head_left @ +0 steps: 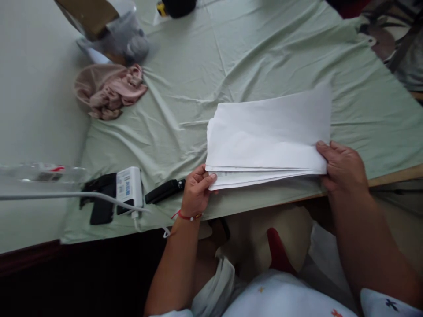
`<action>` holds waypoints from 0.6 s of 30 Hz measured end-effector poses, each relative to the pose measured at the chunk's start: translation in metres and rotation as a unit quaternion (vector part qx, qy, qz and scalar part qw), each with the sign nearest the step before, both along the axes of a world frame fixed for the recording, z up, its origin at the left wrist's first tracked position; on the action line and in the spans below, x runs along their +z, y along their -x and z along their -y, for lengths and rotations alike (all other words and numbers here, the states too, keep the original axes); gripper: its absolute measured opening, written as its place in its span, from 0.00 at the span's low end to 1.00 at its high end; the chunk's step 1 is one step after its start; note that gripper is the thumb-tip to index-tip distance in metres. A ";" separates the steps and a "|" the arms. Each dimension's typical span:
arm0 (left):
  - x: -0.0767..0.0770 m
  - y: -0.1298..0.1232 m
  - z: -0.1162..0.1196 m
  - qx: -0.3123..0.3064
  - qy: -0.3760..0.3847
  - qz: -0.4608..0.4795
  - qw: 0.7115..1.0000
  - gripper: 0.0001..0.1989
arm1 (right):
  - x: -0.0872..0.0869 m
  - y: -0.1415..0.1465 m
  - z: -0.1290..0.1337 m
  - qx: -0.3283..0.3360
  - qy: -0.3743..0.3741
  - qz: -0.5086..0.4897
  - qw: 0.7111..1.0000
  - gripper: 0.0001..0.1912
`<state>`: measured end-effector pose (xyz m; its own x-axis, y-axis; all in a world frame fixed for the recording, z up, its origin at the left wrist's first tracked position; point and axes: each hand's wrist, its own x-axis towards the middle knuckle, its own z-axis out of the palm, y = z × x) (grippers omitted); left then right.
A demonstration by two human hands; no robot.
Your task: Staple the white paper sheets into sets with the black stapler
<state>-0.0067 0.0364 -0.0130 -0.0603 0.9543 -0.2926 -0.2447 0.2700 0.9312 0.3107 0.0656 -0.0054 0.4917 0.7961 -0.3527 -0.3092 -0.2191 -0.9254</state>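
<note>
A stack of white paper sheets (271, 132) is held level above the near edge of the cloth-covered table. My left hand (197, 185), with a red string bracelet at the wrist, pinches the stack's near left corner, thumb on top. Gripping the right edge is my right hand (345, 167), its thumb over the top sheet and its other fingers partly hidden underneath. The sheets are slightly fanned along the left and near sides. Faint print shows on a lower sheet close to my left thumb. The far right corner curls upward.
Pale green cloth (185, 79) covers the table in wrinkles. Left of my left hand lie a black elongated object (165, 190), a white box-shaped device (128, 187) with a cable, and a clear plastic bottle (42, 173). Pinkish fabric (115, 92) and a plastic bag (128, 39) sit farther back.
</note>
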 end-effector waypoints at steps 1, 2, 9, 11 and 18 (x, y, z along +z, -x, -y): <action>0.000 0.000 -0.001 0.007 0.004 0.004 1.000 0.17 | 0.000 0.000 0.000 -0.002 -0.001 -0.003 1.000 0.14; -0.001 -0.001 -0.002 0.018 0.007 0.007 1.000 0.17 | 0.000 0.000 0.000 -0.006 -0.001 -0.007 1.000 0.13; -0.002 -0.011 -0.004 0.121 0.014 -0.022 0.992 0.32 | -0.002 0.000 -0.002 -0.014 -0.009 -0.043 0.999 0.11; -0.002 -0.013 -0.004 0.126 0.025 -0.010 0.992 0.30 | -0.002 -0.001 -0.002 -0.024 -0.020 -0.054 0.998 0.12; -0.003 -0.008 -0.008 0.114 0.010 0.051 0.992 0.12 | 0.000 0.002 -0.001 0.002 -0.028 -0.039 0.999 0.14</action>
